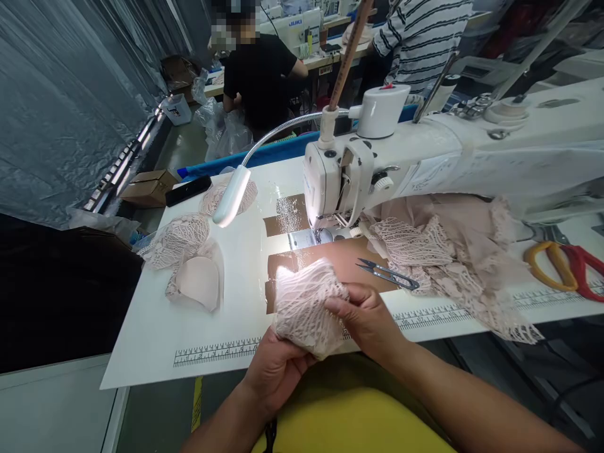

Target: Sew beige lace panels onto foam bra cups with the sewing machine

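Observation:
A pale pink lace bra cup (pixel 309 305) is held up between my two hands, just in front of the sewing machine (pixel 330 179). My left hand (pixel 280 371) grips its lower edge from below, fingers partly hidden behind the lace. On its right edge my right hand (pixel 365 311) pinches the lace between thumb and fingers. Thread snips (pixel 387 274) lie on the brown-taped machine bed, beyond my right hand. Further lace cups (pixel 179 239) and a smooth padded cup (pixel 198 281) rest on the left of the table.
Pink lace fabric (pixel 443 251) is heaped under the machine arm, beside scissors with orange and red handles (pixel 566 270). A lamp (pixel 233 195) bends over the white table (pixel 240 308), near a black phone (pixel 189 190). Two people (pixel 264 75) sit at machines behind.

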`<action>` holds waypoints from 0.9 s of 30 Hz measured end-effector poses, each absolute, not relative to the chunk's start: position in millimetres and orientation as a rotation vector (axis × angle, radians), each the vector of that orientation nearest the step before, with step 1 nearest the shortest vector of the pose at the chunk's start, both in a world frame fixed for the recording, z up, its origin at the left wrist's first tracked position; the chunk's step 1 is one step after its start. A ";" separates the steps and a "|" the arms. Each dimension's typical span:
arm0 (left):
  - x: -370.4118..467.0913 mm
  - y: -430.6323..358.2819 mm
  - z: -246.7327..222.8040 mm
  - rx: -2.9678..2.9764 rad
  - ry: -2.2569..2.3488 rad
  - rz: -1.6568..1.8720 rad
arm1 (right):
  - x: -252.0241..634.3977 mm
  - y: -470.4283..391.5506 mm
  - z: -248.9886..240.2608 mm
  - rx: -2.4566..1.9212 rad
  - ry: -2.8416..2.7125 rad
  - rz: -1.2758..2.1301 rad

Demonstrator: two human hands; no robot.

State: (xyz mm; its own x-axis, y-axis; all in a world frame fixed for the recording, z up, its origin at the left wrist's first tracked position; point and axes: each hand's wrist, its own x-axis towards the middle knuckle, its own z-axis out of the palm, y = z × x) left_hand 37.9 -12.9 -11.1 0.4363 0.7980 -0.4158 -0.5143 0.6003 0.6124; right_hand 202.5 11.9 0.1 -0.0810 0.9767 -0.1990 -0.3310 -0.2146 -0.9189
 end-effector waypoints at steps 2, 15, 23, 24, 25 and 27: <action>23.5 -14.4 -14.7 0.583 0.643 0.787 | 212.3 16.3 2.5 -1.065 -0.719 1.537; -16.5 30.5 58.3 1.980 0.747 0.406 | 206.8 11.2 30.3 -0.925 -1.844 1.626; -48.2 41.7 49.9 1.922 0.913 0.207 | 221.9 8.8 30.6 -0.922 -1.884 1.704; -49.6 40.3 48.9 1.888 0.910 0.289 | 221.1 8.8 31.1 -0.920 -1.885 1.706; -48.9 38.2 47.5 1.849 0.887 0.357 | 219.6 9.1 31.5 -0.920 -1.888 1.704; -42.0 32.5 43.1 1.772 0.856 0.432 | 215.6 9.8 31.5 -0.934 -1.897 1.691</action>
State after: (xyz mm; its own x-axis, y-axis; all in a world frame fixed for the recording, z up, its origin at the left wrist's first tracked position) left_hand -42.0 32.5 43.1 0.6765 0.7276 -0.1139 0.3403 -0.1717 0.9245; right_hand 215.6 9.8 31.5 -0.6803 0.7236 -0.1161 0.1980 0.0289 -0.9798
